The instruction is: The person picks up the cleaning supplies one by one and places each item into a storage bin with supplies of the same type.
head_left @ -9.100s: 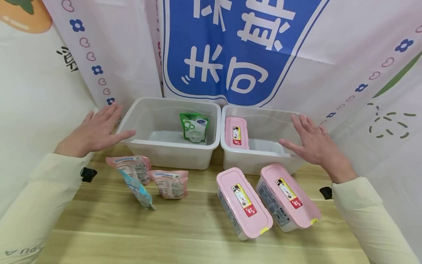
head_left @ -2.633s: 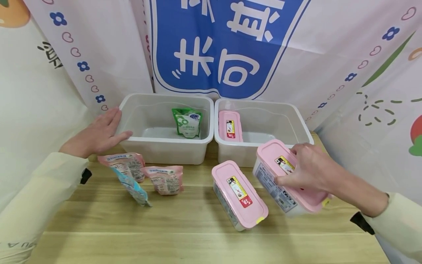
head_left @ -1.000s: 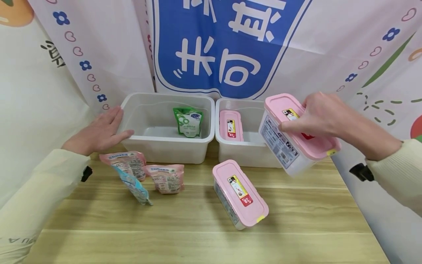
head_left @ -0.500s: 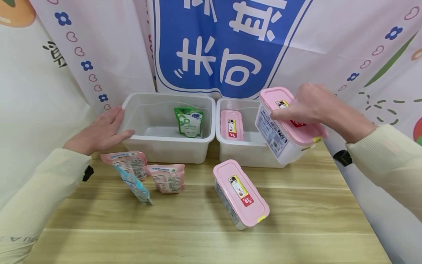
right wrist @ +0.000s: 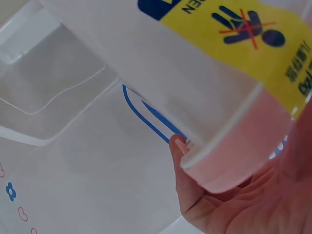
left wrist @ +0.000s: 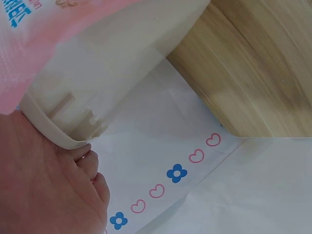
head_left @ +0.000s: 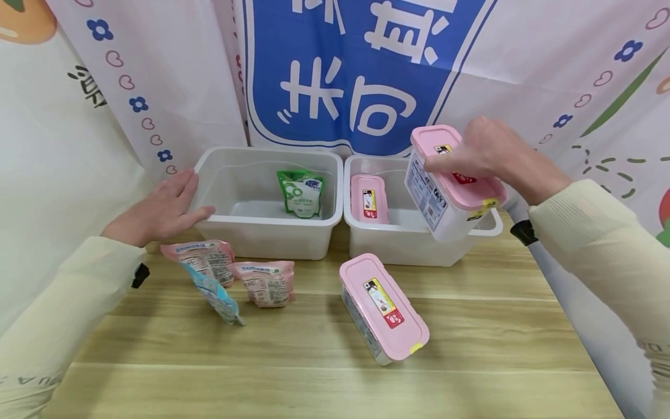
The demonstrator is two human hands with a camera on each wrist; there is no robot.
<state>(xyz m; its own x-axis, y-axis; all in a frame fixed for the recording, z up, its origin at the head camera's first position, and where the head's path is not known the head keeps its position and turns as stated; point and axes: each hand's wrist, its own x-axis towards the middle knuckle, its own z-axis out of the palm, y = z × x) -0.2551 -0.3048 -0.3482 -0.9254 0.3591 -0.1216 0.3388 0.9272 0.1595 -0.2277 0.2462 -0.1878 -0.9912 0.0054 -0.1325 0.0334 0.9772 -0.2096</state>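
My right hand [head_left: 487,154] grips a white plastic box with a pink lid [head_left: 429,198] from above, fingers across the lid. Tilted, this box hangs over the front right of the right white bin [head_left: 398,247]. The right wrist view shows the box's yellow warning label and my fingers at its lid edge. Inside that bin stands another pink-lidded box [head_left: 369,198], at the left wall. My left hand [head_left: 157,209] rests at the left end of the left white bin [head_left: 262,238], touching its rim [left wrist: 46,126]. A green and white pouch [head_left: 302,195] stands in this bin.
In front of the left bin stand two pink pouches, one behind [head_left: 206,259] and one to the right [head_left: 268,285], plus a light blue pouch [head_left: 214,297]. A third pink-lidded box [head_left: 384,305] lies angled on the wooden table [head_left: 293,372]. Printed cloth [head_left: 335,75] hangs behind the bins.
My right hand took hold of the right-hand box on the table and lifted it. Over the last second the box has moved left, over the right bin. My left hand stays at the left bin.
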